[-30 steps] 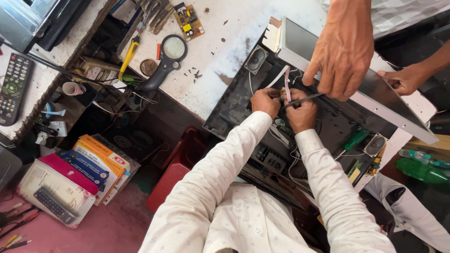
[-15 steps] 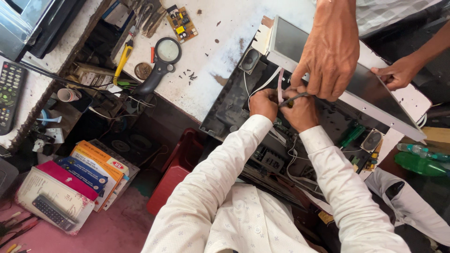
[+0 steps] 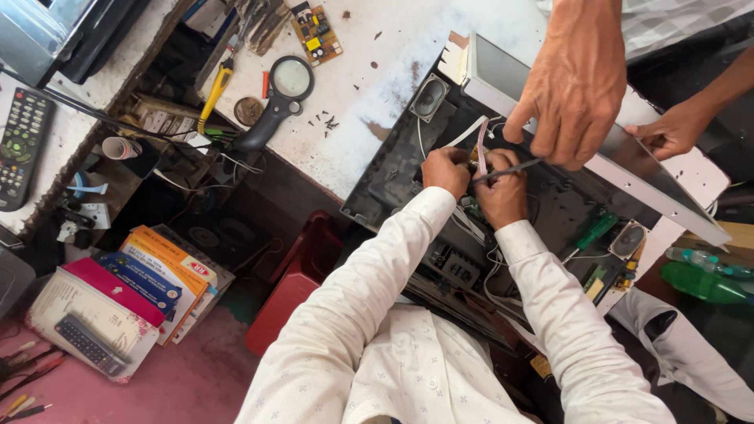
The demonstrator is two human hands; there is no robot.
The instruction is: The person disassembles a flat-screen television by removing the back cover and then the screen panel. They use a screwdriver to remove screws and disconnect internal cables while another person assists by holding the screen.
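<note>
Nearest, the person's left hand (image 3: 444, 169) and right hand (image 3: 501, 191) pinch the white ribbon cable (image 3: 481, 146) inside the open television back (image 3: 408, 169) overhanging the counter's (image 3: 377, 78) edge, while another person's hand (image 3: 576, 86) steadies a thin tool (image 3: 506, 170) beside them, tilting the screen panel (image 3: 628, 169) clear beyond.

- Your left hand (image 3: 444, 169) and right hand (image 3: 501, 196) hide their own fingertips.
- The co-worker's hand (image 3: 572, 86) covers the screen panel (image 3: 628, 165); the arm runs off the top edge.
- The pink ribbon cable (image 3: 481, 153) vanishes between your hands.
</note>
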